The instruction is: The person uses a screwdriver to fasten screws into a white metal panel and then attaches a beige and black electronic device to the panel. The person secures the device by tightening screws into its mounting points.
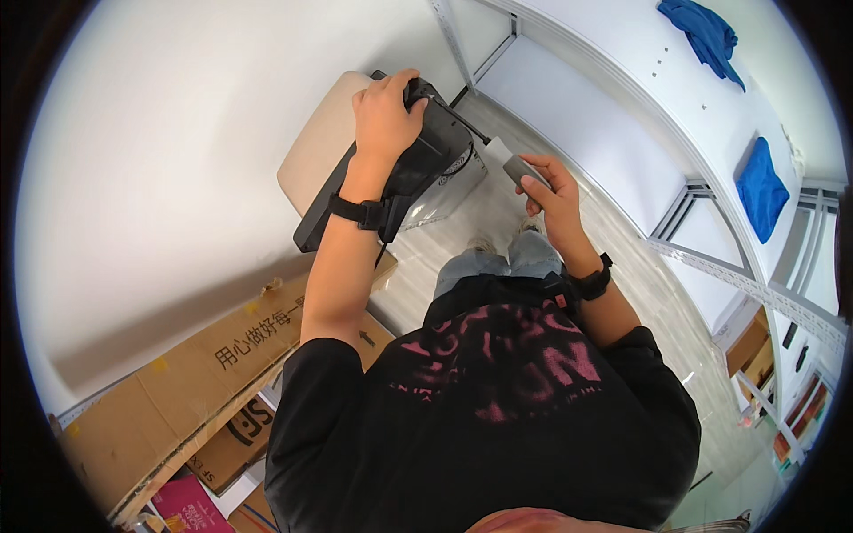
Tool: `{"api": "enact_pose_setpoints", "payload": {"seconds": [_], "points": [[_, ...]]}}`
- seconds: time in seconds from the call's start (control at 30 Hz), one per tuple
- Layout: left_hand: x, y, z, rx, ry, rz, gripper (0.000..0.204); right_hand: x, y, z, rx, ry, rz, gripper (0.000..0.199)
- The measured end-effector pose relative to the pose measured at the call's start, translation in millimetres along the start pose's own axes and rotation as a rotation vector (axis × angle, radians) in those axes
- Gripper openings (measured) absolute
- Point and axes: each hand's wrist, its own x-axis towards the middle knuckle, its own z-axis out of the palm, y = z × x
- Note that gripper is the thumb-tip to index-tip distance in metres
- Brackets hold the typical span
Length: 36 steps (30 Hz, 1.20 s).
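My left hand (386, 115) is closed over the upper edge of a bulky black casing (440, 133), thumb on the near side. A rounded beige panel (324, 124) adjoins the casing on its left. My right hand (553, 191) grips a slim grey-and-white handheld tool (514, 163), with fingers wrapped round its grey end. A thin black shaft or cord (464, 121) runs from the tool's white end up to the casing, close to my left hand. Its far tip is hidden there, so I cannot tell whether it touches or enters the casing.
Below the casing stands a pale, shiny box-like thing (440, 197) on the floor. Long cardboard boxes (187, 391) lie at the lower left by the white wall (178, 178). White metal-framed shelving (613, 75) stands on the right, bearing blue cloths (762, 188).
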Motion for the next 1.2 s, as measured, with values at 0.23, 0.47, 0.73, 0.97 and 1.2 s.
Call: {"api": "enact_pose_setpoints", "payload": {"seconds": [0.23,0.47,0.73,0.97,1.2], "points": [[2,-1,7,0.016,0.043,-0.035,0.03,16,2,5,-0.044,-0.014,-0.03,0.031],[5,2,7,0.024,0.039,-0.07,0.03,23,1,9,-0.285,-0.029,-0.293,0.036],[8,8,3,0.082,-0.038,-0.166,0.034,10,-16,19,-0.584,0.17,-0.467,0.043],[9,6,6,0.086,-0.036,-0.158,0.034,8,-13,23,-0.551,0.197,-0.212,0.043],[8,7,4,0.057,-0.037,-0.149,0.035,12,-12,28,-0.545,0.289,-0.624,0.049]]}}
